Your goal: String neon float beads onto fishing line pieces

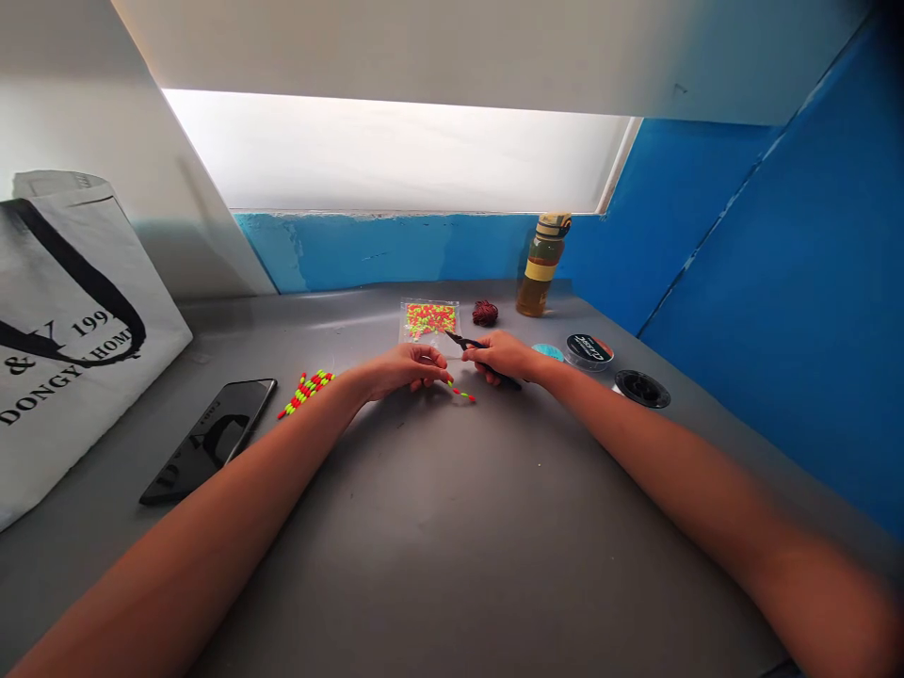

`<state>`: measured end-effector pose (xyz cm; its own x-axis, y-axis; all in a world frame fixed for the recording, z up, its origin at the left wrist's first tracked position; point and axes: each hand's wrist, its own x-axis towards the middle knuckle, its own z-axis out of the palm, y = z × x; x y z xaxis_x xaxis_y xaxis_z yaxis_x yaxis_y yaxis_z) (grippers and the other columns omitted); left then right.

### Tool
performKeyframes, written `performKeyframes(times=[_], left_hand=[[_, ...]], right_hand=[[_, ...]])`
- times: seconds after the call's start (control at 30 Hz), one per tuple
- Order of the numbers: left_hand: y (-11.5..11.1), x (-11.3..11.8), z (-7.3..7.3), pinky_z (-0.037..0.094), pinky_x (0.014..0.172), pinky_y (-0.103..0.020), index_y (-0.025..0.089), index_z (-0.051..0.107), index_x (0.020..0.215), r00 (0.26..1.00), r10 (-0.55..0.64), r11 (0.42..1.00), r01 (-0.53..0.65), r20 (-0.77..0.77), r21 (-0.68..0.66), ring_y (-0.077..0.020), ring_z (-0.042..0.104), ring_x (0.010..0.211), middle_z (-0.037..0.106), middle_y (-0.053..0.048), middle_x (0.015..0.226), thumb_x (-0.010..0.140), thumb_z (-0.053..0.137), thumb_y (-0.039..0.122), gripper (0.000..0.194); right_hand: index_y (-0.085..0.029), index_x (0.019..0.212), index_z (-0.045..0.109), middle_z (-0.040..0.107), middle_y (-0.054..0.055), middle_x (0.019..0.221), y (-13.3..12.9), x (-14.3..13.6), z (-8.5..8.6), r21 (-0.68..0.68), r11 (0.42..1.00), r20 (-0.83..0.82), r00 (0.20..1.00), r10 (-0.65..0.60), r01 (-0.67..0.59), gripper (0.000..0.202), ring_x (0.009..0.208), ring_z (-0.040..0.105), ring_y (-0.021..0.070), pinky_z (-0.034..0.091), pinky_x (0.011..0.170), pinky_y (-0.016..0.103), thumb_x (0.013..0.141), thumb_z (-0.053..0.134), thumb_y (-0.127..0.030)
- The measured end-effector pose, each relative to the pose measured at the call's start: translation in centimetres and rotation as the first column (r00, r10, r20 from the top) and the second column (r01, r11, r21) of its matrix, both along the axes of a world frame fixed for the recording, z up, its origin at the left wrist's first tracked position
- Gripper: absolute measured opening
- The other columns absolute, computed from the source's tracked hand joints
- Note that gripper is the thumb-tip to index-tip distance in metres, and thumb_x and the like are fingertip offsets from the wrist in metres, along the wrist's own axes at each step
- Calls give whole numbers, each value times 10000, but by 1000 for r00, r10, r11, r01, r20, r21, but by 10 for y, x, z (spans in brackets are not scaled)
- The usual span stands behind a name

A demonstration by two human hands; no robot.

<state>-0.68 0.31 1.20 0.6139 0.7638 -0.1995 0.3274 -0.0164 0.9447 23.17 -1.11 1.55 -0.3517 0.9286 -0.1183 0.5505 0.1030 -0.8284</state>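
Between the fingertips of my left hand [408, 369] is one end of a short string of red and yellow-green beads [462, 392]. Its other end hangs to the right, close above the grey table. My right hand [500, 356] is closed around a pair of dark pliers [466, 342], whose jaws point up and left. Those jaws are apart from the beads. Behind both hands lies a clear plastic bag of red and yellow-green beads [430, 318]. Left of my left forearm, several finished-looking rows of the same beads [305, 392] lie side by side.
A dark phone [210, 441] and a white tote bag [77, 330] are on the left. Behind my right hand are a dark red yarn bundle [485, 313] and a bottle [541, 268]. Rightward lie a light-blue disc [548, 352], a labelled spool [589, 349] and a black spool [641, 388].
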Motion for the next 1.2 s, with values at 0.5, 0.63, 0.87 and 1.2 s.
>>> performKeyframes(times=[0.5, 0.63, 0.87, 1.2], left_hand=[[-6, -2, 6, 440, 625, -266, 183, 650, 1185, 997, -45, 997, 48, 62, -59, -168, 644, 835, 705, -120, 1104, 676, 841, 376, 577], [-4, -4, 3, 422, 583, -231, 172, 651, 1132, 964, 170, 977, -138, 206, -165, -91, 579, 703, 678, -118, 1141, 725, 810, 399, 492], [-3, -1, -4, 313, 509, -207, 126, 682, 898, 946, 231, 970, -207, 229, -125, -41, 432, 569, 676, -58, 895, 733, 791, 408, 344], [-5, 3, 1, 335, 545, -221, 121, 671, 776, 964, 250, 960, -235, 88, -151, -77, 482, 601, 631, -38, 729, 661, 806, 320, 266]], right_hand=[[-165, 745, 576, 600, 23, 589, -3, -5, 1, 28, 1000, 101, 995, -12, 9, 273, 459, 535, 110, 432, 447, 214, 905, 601, -386], [-156, 791, 614, 604, 32, 592, -4, -7, 2, 24, 1000, 122, 992, -13, 10, 261, 471, 548, 119, 432, 455, 215, 905, 597, -391], [-171, 957, 699, 572, 7, 559, -8, -10, 2, 109, 994, 263, 965, -8, -21, 332, 479, 520, 127, 328, 443, 230, 900, 569, -472], [-183, 811, 676, 577, 22, 741, -10, 4, 27, 152, 988, 336, 940, -54, 3, 610, 643, 466, 146, 292, 531, 273, 728, 585, -781]])
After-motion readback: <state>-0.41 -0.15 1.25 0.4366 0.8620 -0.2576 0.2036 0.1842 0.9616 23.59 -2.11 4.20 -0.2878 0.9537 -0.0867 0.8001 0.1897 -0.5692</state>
